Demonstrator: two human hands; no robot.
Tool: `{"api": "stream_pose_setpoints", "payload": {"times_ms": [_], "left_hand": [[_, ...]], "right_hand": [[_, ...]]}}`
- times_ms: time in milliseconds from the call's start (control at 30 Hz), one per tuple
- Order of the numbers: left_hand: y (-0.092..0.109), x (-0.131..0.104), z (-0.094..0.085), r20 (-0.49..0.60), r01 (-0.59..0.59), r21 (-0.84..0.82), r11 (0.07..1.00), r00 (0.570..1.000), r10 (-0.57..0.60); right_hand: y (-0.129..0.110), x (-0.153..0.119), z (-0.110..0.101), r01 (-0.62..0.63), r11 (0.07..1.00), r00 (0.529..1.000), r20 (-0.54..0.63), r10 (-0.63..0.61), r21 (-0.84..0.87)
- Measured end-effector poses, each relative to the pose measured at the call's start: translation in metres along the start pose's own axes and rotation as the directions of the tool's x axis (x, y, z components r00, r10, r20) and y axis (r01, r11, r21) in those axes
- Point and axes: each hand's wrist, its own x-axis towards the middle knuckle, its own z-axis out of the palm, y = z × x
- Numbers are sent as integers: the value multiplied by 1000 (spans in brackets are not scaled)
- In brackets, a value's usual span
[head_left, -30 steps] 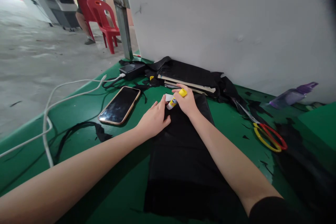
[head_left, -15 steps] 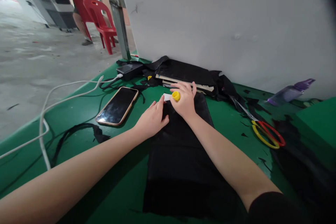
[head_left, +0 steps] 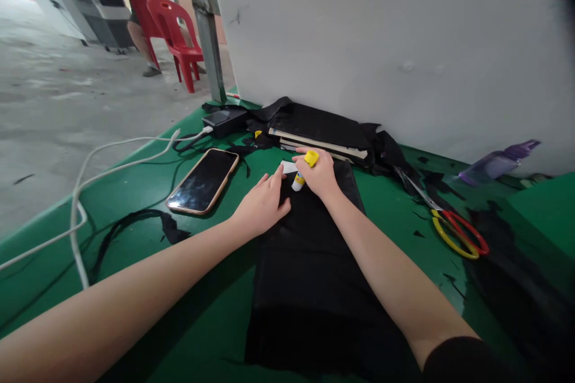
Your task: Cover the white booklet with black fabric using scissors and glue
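A black cloth-like piece (head_left: 305, 275), long and flat, lies in front of me. On its far end is a small white piece of paper (head_left: 288, 167). My left hand (head_left: 263, 200) has its fingers stretched out, the fingertips at the paper's left edge and the thumb resting on the black piece. My right hand (head_left: 321, 173) is closed around a glue stick (head_left: 297, 182), held tilted. Its yellow end pokes out above the hand, while its white end points down toward the black piece beside the paper. The fingers partly hide the middle of the stick.
A phone (head_left: 204, 181) and white cables (head_left: 74, 215) lie left on the green table (head_left: 220, 287). Behind sits a black-wrapped bundle (head_left: 323, 121). Scissors (head_left: 456, 230), black scraps and a purple bottle (head_left: 489, 164) are right. A person sits near red chairs (head_left: 179, 36).
My right hand has tilted the glue stick, so its white lower end now shows below the fingers. Its fingers have curled in more. My left hand stays nearly still.
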Motion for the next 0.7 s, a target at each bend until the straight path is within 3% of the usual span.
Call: {"api": "stream_pose_setpoints", "payload": {"times_ms": [100, 200, 300, 367, 433, 567, 700], "left_hand": [[-1, 0, 1, 2, -2, 4, 1000, 1000, 2], [-2, 1, 1, -1, -7, 3, 1000, 1000, 7], [-1, 2, 1, -1, -6, -6, 1000, 1000, 6], [-1, 2, 0, 8, -6, -7, 1000, 1000, 6], [0, 1, -1, 18, -3, -5, 1000, 1000, 3], [1, 1, -3, 18, 4, -2, 1000, 1000, -4], [1, 1, -3, 18, 3, 0, 1000, 1000, -3]], "right_hand": [[1, 0, 2, 16, 1000, 999, -41, -17, -23], [-2, -3, -3, 120, 989, 986, -107, -129, -90], [-5, -2, -16, 145, 988, 954, -255, -155, -58], [-5, 4, -28, 81, 992, 924, -379, -40, 93], [-1, 12, -41, -24, 945, 900, -405, 162, 325], [20, 28, -66, -230, 720, 829, -256, 498, 655], [44, 36, -88, -312, 601, 816, -116, 566, 736]]}}
